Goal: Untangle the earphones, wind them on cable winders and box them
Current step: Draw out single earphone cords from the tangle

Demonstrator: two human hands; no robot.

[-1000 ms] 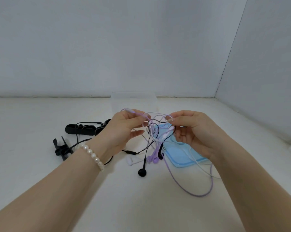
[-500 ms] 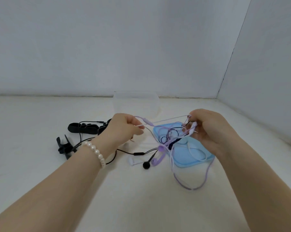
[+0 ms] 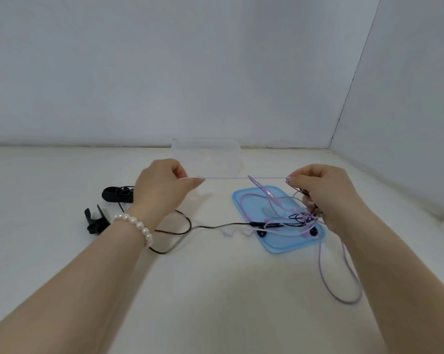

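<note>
- Your left hand (image 3: 162,185) pinches one end of a thin white cord (image 3: 226,177), pulled taut and level to your right hand (image 3: 323,192).
- Your right hand pinches the other end at the fingertips (image 3: 291,179) and also bunches the tangle (image 3: 305,218) of purple, black and white leads in its lower fingers.
- The tangle hangs over the blue lid (image 3: 243,200); the buds (image 3: 263,232) lie on and just beside it. A purple loop (image 3: 343,290) trails on the counter (image 3: 215,290) near your right forearm.
- A black lead (image 3: 180,235) runs left across the counter toward the black cable winders (image 3: 116,194).
- The clear box (image 3: 205,152) sits behind, at the wall.
- Handling, my read: cords are light, limp and slick, and knots tighten under tension. Don't yank the taut strand.
- Grip close to the knot, not at the buds or the joints; those look like the weak points.
- Feed slack into the knot, then draw one colour free at a time.
</note>
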